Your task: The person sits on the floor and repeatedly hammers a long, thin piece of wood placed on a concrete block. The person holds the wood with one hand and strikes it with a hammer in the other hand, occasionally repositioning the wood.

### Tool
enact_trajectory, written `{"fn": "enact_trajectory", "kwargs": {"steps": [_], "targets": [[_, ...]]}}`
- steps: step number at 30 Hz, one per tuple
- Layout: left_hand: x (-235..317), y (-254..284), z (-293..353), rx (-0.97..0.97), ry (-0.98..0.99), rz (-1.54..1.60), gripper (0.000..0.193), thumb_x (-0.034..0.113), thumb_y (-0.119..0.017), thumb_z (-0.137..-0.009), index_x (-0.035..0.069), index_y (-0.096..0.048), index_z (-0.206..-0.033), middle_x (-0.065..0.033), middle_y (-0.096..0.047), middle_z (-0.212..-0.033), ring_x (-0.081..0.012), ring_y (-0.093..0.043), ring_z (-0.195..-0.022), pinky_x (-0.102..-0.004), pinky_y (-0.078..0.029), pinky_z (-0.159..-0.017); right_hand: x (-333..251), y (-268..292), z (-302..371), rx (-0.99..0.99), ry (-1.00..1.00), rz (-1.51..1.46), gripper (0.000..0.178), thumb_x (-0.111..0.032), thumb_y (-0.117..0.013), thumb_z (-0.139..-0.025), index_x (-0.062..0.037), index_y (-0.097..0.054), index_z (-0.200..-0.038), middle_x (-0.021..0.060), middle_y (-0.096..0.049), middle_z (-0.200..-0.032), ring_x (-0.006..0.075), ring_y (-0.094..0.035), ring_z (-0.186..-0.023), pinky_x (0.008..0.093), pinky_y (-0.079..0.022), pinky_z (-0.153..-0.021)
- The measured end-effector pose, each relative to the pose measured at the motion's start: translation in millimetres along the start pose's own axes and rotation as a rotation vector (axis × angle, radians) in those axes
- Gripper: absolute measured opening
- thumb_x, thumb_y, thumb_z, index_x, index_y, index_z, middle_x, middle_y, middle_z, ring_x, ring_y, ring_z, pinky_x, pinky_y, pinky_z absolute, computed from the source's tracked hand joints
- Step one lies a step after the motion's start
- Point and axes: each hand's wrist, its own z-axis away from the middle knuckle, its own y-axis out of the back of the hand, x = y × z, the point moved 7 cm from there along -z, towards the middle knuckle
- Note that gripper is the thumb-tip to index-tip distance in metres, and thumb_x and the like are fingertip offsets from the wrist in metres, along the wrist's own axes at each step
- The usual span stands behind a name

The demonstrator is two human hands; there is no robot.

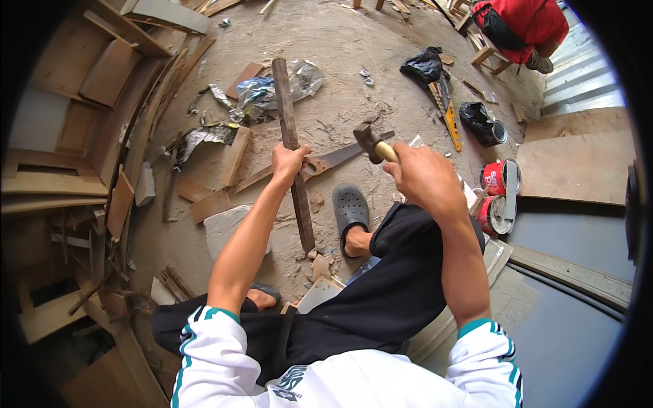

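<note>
My left hand (288,160) is closed round the middle of a long dark wooden stick (283,95), which stretches from the far side down toward my feet. In my right hand (420,173) is a hammer (368,141), gripped by its pale handle with the dark metal head pointing left. The hammer head is to the right of the stick and apart from it. Beneath both hands, a handsaw (333,158) lies on the floor, its handle close to my left hand. My foot in a grey clog (351,209) rests just right of the stick's near end.
Wooden cabinet frames (68,129) and boards crowd the left side. Crumpled plastic wrap (299,80) and foil (207,139) lie ahead. A yellow-black saw (447,115), black bags and red paint cans (495,213) are at right. A person in red (527,27) sits at far right.
</note>
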Motion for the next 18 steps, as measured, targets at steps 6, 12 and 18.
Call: {"fn": "enact_trajectory", "kwargs": {"steps": [6,12,18], "targets": [[-51,-54,-79,0.068,0.152,-0.012,0.019,0.012,-0.075,-0.083,-0.003,-0.065,-0.09,-0.0118,-0.071,-0.077,-0.0175,-0.069,-0.062,-0.0304,-0.054,-0.053,30,17,-9,0.093,-0.131,-0.174,0.029,-0.029,-0.062,-0.093,-0.0015,-0.064,-0.101,0.0258,-0.067,-0.081,0.0442,-0.066,-0.081,0.0526,-0.05,-0.074],[-56,-67,-115,-0.035,0.159,0.084,0.027,0.014,-0.075,-0.086,-0.006,-0.062,-0.099,-0.0167,-0.07,-0.087,-0.021,-0.072,-0.069,-0.0296,-0.056,-0.056,19,23,-19,0.036,-0.145,-0.251,0.03,-0.03,-0.062,-0.093,-0.0011,-0.064,-0.1,0.0272,-0.068,-0.083,0.0455,-0.067,-0.085,0.0528,-0.052,-0.077],[-50,-26,-97,-0.066,0.066,0.13,0.04,0.035,-0.07,-0.092,-0.001,-0.059,-0.103,-0.013,-0.069,-0.093,-0.0193,-0.068,-0.065,-0.0308,-0.054,-0.053,12,26,-19,0.166,-0.109,-0.243,0.033,-0.031,-0.064,-0.092,-0.0016,-0.066,-0.106,0.0253,-0.066,-0.078,0.0439,-0.065,-0.078,0.0505,-0.049,-0.072]]}}
